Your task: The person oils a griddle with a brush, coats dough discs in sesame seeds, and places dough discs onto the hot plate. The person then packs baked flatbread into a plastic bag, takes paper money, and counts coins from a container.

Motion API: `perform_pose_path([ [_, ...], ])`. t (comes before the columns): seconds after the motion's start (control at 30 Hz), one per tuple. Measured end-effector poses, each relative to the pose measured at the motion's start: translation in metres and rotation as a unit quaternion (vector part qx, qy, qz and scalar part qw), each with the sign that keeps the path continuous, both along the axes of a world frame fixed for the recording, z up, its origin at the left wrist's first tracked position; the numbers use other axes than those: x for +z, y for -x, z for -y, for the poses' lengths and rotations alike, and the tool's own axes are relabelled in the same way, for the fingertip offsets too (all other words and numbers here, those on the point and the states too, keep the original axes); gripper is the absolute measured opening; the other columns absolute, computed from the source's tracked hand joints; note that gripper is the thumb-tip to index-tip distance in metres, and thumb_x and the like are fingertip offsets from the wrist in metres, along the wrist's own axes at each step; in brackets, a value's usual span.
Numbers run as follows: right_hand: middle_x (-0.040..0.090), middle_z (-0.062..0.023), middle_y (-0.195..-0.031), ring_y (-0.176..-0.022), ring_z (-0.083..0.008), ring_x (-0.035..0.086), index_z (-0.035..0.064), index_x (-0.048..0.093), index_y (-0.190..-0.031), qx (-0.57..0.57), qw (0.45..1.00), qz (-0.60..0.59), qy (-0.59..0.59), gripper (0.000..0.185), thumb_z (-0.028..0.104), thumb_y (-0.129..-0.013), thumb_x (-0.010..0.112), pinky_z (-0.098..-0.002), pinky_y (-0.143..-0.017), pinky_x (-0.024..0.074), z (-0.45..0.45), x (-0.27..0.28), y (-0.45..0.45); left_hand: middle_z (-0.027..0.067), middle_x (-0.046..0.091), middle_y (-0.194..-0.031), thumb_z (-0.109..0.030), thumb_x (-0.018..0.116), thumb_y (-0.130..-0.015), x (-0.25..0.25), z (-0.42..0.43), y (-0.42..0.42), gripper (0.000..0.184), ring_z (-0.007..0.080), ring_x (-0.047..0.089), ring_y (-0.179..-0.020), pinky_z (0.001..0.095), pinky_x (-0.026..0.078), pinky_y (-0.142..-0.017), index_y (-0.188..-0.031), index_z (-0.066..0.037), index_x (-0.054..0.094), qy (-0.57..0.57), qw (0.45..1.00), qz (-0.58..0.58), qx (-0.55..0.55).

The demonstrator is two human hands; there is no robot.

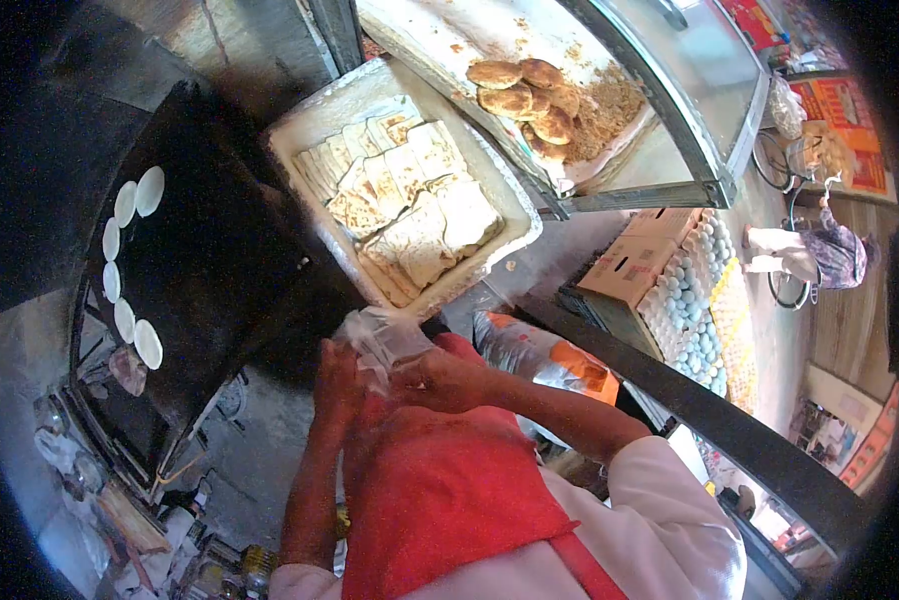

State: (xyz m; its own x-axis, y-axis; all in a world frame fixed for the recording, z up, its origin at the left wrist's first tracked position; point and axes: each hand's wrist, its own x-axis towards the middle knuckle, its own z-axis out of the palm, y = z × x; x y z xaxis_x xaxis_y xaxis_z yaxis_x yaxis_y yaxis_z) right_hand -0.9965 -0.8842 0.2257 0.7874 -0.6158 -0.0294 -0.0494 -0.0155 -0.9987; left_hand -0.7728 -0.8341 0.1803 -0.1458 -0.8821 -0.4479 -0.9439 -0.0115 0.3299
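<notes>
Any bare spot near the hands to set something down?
Biggest: the dark surface, between the row of white discs and the white box; its box side is too dark to judge. Crowded: the box, mostly covered by flatbreads; its near corner, where the left hand and right hand hold a clear plastic bag.

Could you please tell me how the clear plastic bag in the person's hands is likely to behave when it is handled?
The clear plastic bag is probably floppy, as it crumples between the left hand and the right hand. It is likely light, since it looks thin and see-through. Its smooth shine suggests it may be slippery.
</notes>
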Motion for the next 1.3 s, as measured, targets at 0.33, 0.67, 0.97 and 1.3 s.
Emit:
perform_pose_path([
  [0.33, 0.064, -0.0077, -0.080, -0.078, -0.0154, 0.061, 0.0029, 0.064, -0.091, -0.009, 0.978, -0.191, -0.081, 0.019, 0.021, -0.094, 0.060, -0.0342, -0.070, 0.0496, 0.044, -0.051, -0.028, 0.0212, 0.061, -0.115, -0.016, 0.055, -0.088, -0.028, -0.030, -0.067, 0.031, 0.0386, 0.056, -0.105, 0.0468, 0.041, -0.095, -0.117, -0.004, 0.060, -0.004, 0.975, -0.159, 0.153],
  [0.67, 0.067, -0.0198, -0.087, -0.081, -0.0352, 0.066, 0.0038, 0.067, -0.090, -0.152, 0.887, -0.425, 0.095, 0.030, 0.034, -0.086, 0.067, -0.0445, -0.075, 0.0510, 0.190, -0.258, -0.056, 0.0226, 0.066, -0.095, -0.031, 0.048, -0.093, -0.081, -0.123, -0.094, 0.033, 0.0427, 0.063, -0.087, 0.0496, 0.050, -0.079, -0.095, -0.002, 0.065, -0.131, 0.966, -0.114, 0.190],
  [0.97, 0.066, -0.0215, -0.102, -0.096, -0.0340, 0.065, 0.0032, 0.064, -0.107, -0.188, 0.816, -0.540, 0.089, 0.061, 0.056, -0.078, 0.068, -0.0439, -0.083, 0.0523, 0.258, -0.336, -0.068, 0.0215, 0.066, -0.094, -0.026, 0.049, -0.094, -0.118, -0.157, -0.099, 0.026, 0.0376, 0.063, -0.087, 0.0468, 0.050, -0.080, -0.097, -0.004, 0.064, -0.272, 0.930, -0.101, 0.224],
  [1.3, 0.070, -0.0094, -0.093, -0.082, -0.0248, 0.066, 0.0064, 0.067, -0.102, -0.241, 0.902, -0.343, -0.102, 0.023, 0.025, -0.090, 0.061, -0.0392, -0.073, 0.0516, 0.243, -0.259, 0.013, 0.0240, 0.064, -0.103, -0.025, 0.048, -0.093, -0.041, -0.063, -0.066, 0.030, 0.0428, 0.060, -0.097, 0.0487, 0.047, -0.087, -0.104, -0.001, 0.063, -0.286, 0.927, -0.170, 0.174],
])
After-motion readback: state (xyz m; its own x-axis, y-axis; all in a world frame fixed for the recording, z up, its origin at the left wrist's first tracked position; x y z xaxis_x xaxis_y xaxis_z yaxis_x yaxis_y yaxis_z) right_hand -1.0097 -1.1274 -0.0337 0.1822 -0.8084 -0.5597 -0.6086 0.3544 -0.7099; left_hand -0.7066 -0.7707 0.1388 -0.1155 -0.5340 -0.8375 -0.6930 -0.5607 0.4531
